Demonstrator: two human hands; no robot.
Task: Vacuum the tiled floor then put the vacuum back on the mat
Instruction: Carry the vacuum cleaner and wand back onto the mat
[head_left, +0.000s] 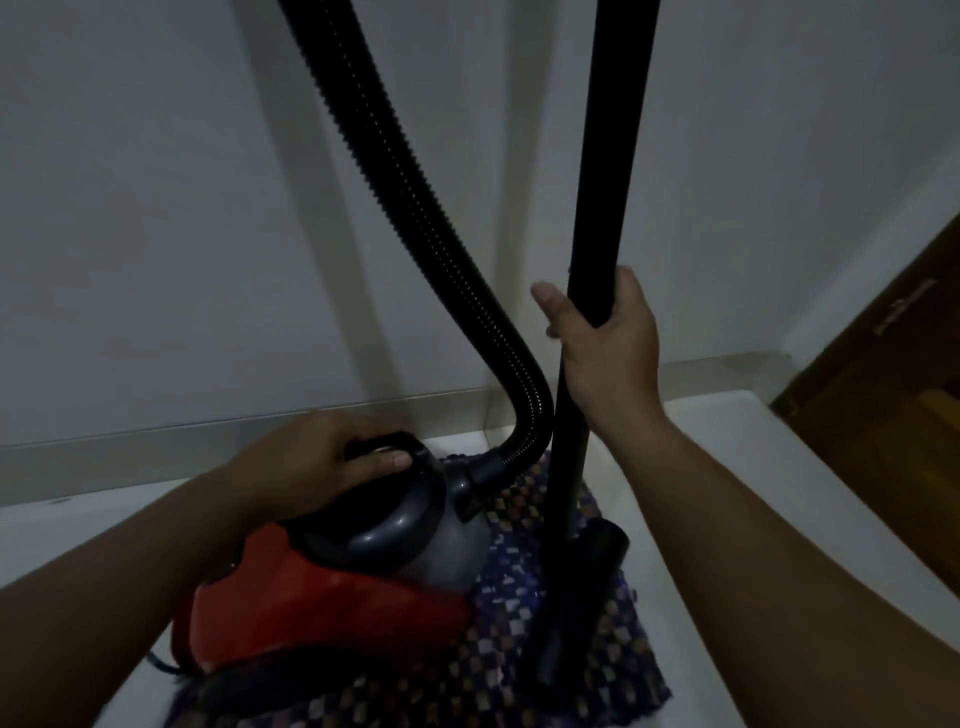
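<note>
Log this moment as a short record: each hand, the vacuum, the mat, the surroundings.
left hand: grips the carry handle on the vacuum body
right hand: grips the upright wand
hose: runs from the body's front upward
mat: checkered, under the body and floor nozzle
surroundings: white wall, wooden door at right

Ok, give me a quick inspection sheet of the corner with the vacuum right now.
Surface: pale floor, patterned mat on it.
Job's things: red vacuum over the mat; ribbed hose rises from it; wand upright, nozzle down on the mat.
Clutter: nothing seen.
Hands: left hand grips the vacuum's handle; right hand grips the wand.
Cables: dark cord by the vacuum's rear.
Surroundings: white walls, wooden door at right.
</note>
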